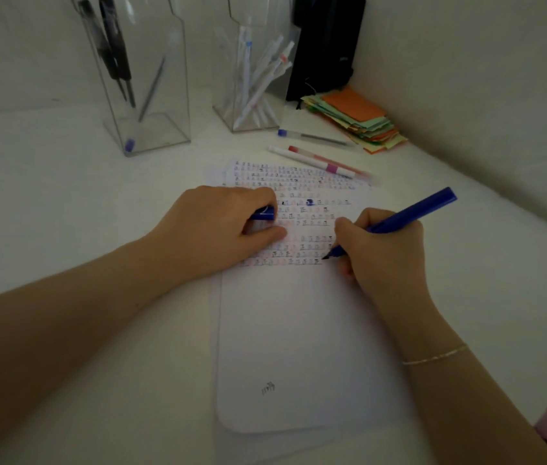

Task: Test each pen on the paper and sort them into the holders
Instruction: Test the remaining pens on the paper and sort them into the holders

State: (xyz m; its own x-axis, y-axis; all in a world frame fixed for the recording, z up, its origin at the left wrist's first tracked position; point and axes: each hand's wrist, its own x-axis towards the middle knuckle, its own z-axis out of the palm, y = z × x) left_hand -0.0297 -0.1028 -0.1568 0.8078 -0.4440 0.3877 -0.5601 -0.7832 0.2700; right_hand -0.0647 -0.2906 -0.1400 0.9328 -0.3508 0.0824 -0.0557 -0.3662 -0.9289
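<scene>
Testing step: right hand [382,250] clamped on blue pen [409,211], tip touching paper [299,330]; left hand [218,226] closed around its cap [263,214]. Next, likely: recap, then choose a holder [144,82] beyond the hands.

Left hand [221,226] rests curled, knuckles up; right hand [379,250] in a pinched writing grip, wrist down.
</scene>
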